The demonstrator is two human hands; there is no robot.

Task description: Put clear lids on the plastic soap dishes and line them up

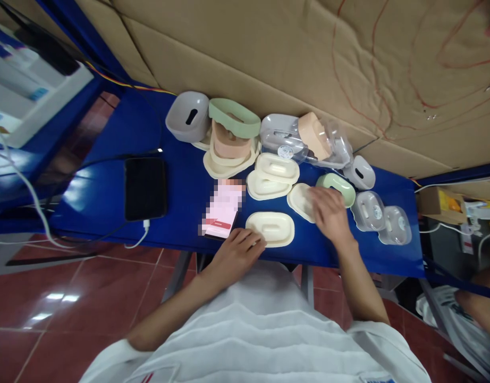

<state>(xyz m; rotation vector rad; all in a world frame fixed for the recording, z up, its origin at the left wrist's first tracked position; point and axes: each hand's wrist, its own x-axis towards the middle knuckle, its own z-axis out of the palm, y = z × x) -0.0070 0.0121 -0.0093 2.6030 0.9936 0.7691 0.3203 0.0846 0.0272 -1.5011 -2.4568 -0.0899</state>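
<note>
My left hand [235, 252] rests on the blue table [109, 197] at its near edge, fingertips touching a cream oval soap-dish tray [273, 229]. My right hand [328, 213] lies over another cream tray [300, 201], fingers spread, next to a green tray [337, 186]. Two more cream trays [273, 175] are stacked just behind. A phone with a pink screen [221, 210] lies left of the near tray.
A stack of green, pink and cream dish parts [231, 135], a grey dish [188, 116], clear lids [282, 138] and small clear and grey pieces [382, 215] line the back and right. A black tablet [145, 187] with a white cable lies left. Cardboard stands behind.
</note>
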